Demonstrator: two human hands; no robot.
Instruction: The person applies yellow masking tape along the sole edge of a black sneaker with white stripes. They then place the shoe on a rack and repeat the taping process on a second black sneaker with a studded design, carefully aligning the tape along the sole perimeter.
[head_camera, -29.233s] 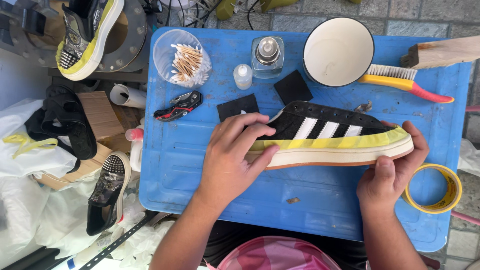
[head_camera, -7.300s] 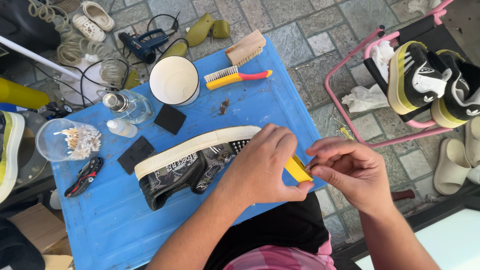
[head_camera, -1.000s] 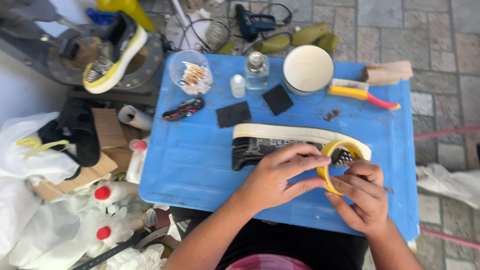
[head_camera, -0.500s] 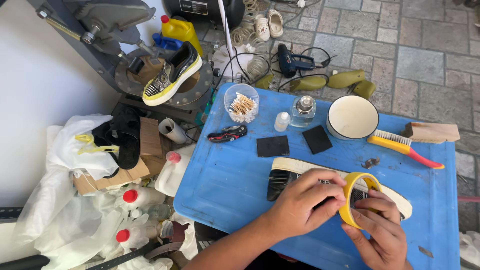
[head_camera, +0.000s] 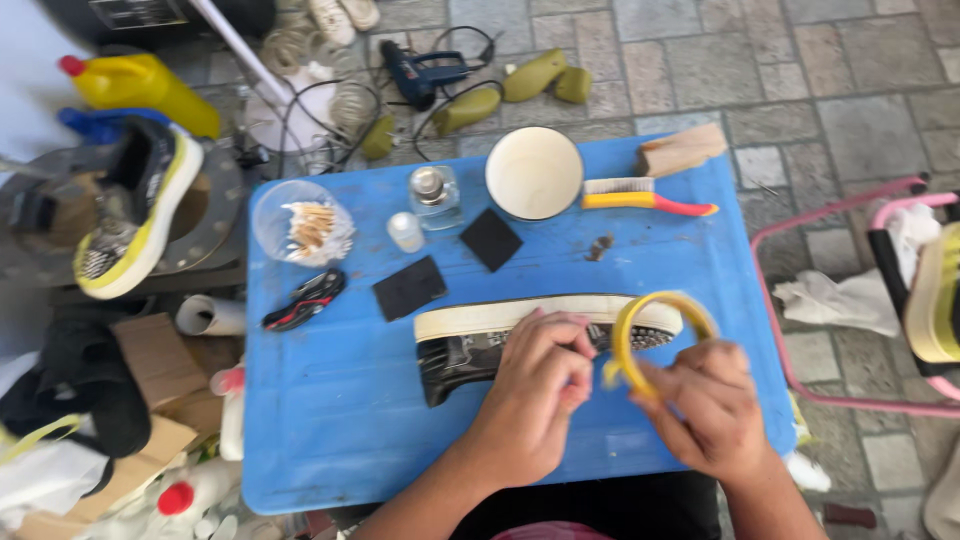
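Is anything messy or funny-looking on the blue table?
A little. Small dark crumbs lie loose on the blue table, just below the brush. The shoe lies on its side, sole edge up, under the left hand, while the right hand holds a yellow tape roll. Nothing looks spilled.

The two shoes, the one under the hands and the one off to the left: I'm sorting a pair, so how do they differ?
The shoe on the table lies on its side on the blue table, held by the left hand; the shoe on the stand sits off the table, untouched. The table shoe's sole edge looks cream, the other's bright yellow. Both have dark uppers.
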